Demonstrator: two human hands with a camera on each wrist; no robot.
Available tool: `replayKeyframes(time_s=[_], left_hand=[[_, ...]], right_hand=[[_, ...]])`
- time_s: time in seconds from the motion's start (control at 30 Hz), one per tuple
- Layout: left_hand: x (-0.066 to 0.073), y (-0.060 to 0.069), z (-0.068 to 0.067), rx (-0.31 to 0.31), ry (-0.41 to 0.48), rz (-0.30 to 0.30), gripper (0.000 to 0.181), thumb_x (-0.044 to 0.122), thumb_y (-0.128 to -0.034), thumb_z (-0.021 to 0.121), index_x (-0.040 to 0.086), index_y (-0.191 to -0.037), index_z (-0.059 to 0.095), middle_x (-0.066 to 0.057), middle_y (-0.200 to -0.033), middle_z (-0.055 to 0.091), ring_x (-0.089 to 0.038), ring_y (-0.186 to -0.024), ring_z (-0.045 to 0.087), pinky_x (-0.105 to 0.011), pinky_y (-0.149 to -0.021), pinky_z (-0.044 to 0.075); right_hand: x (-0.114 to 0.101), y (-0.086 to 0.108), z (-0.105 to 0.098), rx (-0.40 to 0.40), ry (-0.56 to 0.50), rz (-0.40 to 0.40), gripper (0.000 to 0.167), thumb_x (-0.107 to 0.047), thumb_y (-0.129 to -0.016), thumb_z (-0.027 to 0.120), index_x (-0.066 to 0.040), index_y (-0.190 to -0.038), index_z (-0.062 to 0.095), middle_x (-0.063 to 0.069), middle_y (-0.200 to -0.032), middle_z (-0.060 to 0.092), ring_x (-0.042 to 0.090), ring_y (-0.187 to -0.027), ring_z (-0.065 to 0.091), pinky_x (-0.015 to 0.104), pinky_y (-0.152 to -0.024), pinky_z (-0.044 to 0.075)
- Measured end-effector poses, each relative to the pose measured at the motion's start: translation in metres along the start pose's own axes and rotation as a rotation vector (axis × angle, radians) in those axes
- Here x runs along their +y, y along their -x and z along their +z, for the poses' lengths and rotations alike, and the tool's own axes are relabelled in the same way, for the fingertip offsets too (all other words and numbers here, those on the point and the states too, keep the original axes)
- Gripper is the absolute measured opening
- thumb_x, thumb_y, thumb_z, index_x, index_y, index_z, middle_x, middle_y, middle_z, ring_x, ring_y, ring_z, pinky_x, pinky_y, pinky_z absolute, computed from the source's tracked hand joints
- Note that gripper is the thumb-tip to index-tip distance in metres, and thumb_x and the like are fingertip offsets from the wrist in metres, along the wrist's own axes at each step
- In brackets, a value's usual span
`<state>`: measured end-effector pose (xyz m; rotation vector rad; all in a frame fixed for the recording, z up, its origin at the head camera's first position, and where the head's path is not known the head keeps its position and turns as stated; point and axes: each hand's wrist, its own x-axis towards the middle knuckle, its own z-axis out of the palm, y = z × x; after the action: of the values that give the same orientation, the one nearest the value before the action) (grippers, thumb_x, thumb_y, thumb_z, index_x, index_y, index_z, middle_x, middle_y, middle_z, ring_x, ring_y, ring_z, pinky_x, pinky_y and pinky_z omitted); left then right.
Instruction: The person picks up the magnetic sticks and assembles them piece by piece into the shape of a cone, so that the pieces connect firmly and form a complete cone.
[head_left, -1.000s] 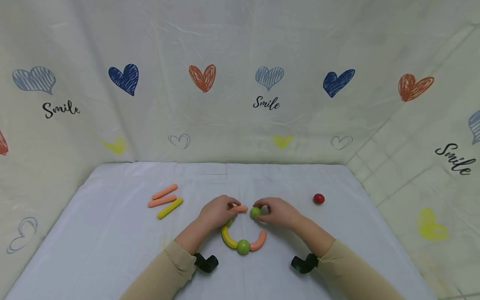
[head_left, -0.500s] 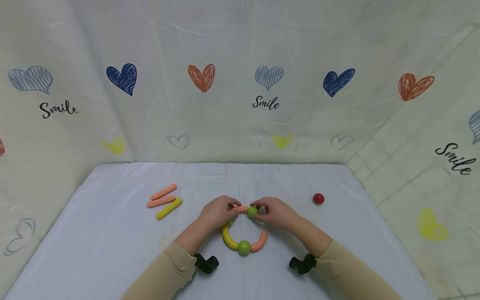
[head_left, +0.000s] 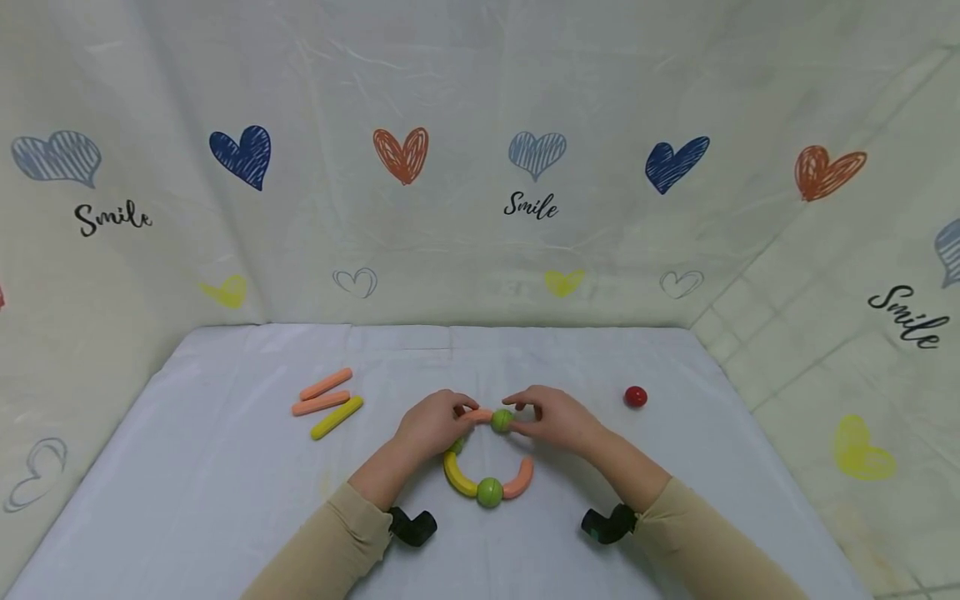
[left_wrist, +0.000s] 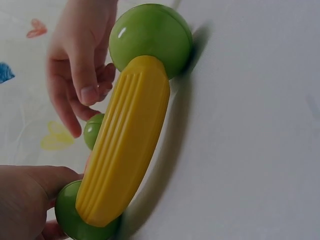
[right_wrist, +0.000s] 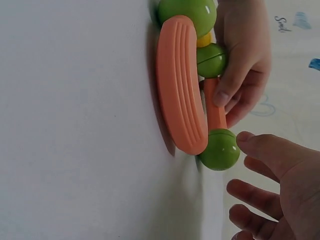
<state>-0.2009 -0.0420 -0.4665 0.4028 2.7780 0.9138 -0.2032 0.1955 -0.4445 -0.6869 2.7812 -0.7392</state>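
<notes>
A partial ring of curved sticks and balls lies on the white cloth. My left hand (head_left: 435, 423) grips the far curved orange stick (right_wrist: 215, 105), thumb along it. A green ball (head_left: 502, 421) sits at that stick's right end. My right hand (head_left: 561, 418) is beside this ball with fingers spread, thumb tip at its surface; whether it touches is unclear. Another green ball (left_wrist: 82, 212), partly behind my left hand, joins the far orange stick to a curved yellow stick (left_wrist: 125, 140). The front green ball (head_left: 490, 492) connects the yellow stick to another curved orange stick (right_wrist: 182, 85), whose other end is free.
Two straight orange sticks (head_left: 321, 403) and a straight yellow stick (head_left: 337, 418) lie at the left on the cloth (head_left: 225, 483). A red ball (head_left: 636, 397) rests at the right. A printed curtain (head_left: 457, 242) stands behind the table.
My right hand brought the green ball leftward against the far orange stick's end, then loosened its fingers and drew slightly back. The left hand kept its grip.
</notes>
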Motion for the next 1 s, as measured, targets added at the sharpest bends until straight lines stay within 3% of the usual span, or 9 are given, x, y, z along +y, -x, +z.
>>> replayKeyframes(time_s=[0.5, 0.83, 1.0], left_hand=[[0.001, -0.001, 0.000, 0.105, 0.011, -0.153, 0.028, 0.026, -0.0931, 0.068, 0.021, -0.121, 0.071, 0.001, -0.097, 0.062, -0.013, -0.077, 0.055, -0.030, -0.065, 0.047], [0.002, 0.001, -0.001, 0.106, 0.018, -0.175, 0.030, 0.026, -0.0932, 0.068, 0.020, -0.122, 0.069, 0.002, -0.096, 0.061, -0.013, -0.076, 0.055, -0.029, -0.063, 0.046], [0.002, 0.003, 0.000, 0.109, 0.030, -0.166, 0.030, 0.026, -0.0933, 0.067, 0.020, -0.123, 0.069, 0.002, -0.095, 0.061, -0.013, -0.074, 0.054, -0.029, -0.063, 0.046]], right_hand=[[-0.001, 0.013, -0.009, -0.031, -0.003, 0.050, 0.034, -0.030, -0.087, 0.077, -0.020, -0.119, 0.073, -0.006, -0.094, 0.063, 0.013, -0.074, 0.050, 0.028, -0.061, 0.046], [0.004, 0.023, -0.002, -0.051, -0.036, 0.103, 0.035, -0.032, -0.087, 0.077, -0.022, -0.121, 0.072, -0.010, -0.090, 0.060, 0.013, -0.077, 0.051, 0.028, -0.064, 0.046], [0.005, 0.027, 0.006, -0.052, -0.028, 0.178, 0.036, -0.033, -0.086, 0.078, -0.019, -0.119, 0.073, -0.009, -0.086, 0.059, 0.012, -0.078, 0.051, 0.029, -0.067, 0.046]])
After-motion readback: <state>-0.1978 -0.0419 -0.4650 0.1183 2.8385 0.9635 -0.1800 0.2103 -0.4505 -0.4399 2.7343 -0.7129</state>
